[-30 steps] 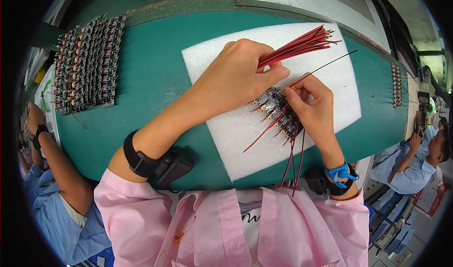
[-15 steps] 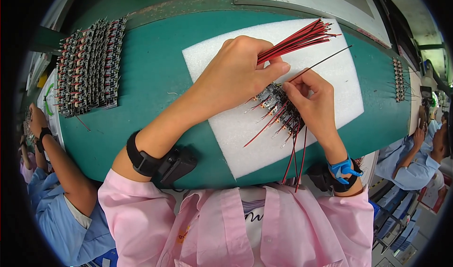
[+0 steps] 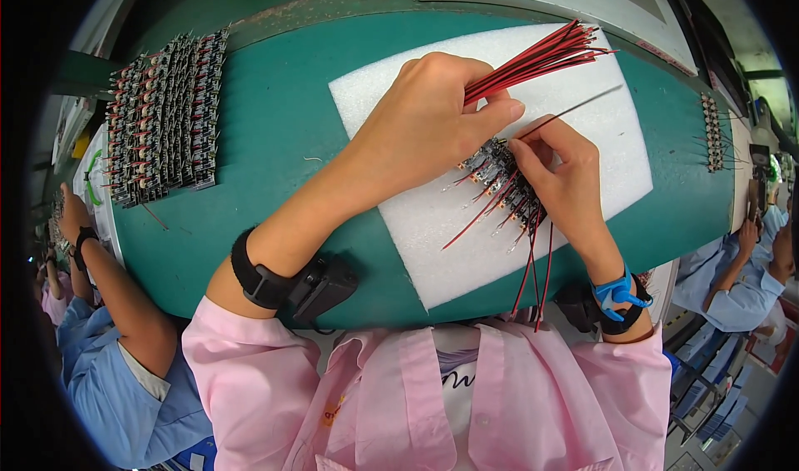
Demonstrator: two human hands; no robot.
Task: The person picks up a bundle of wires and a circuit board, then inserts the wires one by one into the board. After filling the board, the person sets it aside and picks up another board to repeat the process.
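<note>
Wire (image 3: 586, 104), pinched in the right hand's (image 3: 568, 171) fingers, extends diagonally toward the far right, with circuit boards (image 3: 493, 165) on white foam (image 3: 433, 259) just left of that nearer hand; the left hand (image 3: 445, 109) clasps a red-and-black bundle (image 3: 537, 67).

Hands (image 3: 445, 109) close together, each in a pinch grip

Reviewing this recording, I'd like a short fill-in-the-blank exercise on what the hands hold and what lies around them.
1. The wire bundle in the left hand is red and ____.
2. The single wire pinched by the right hand slants away toward the person's ____ side.
3. The foam sheet beneath the circuit boards is ____.
4. The large board stack lies toward the table's ____ end.

Missing words: black; right; white; left.
</note>
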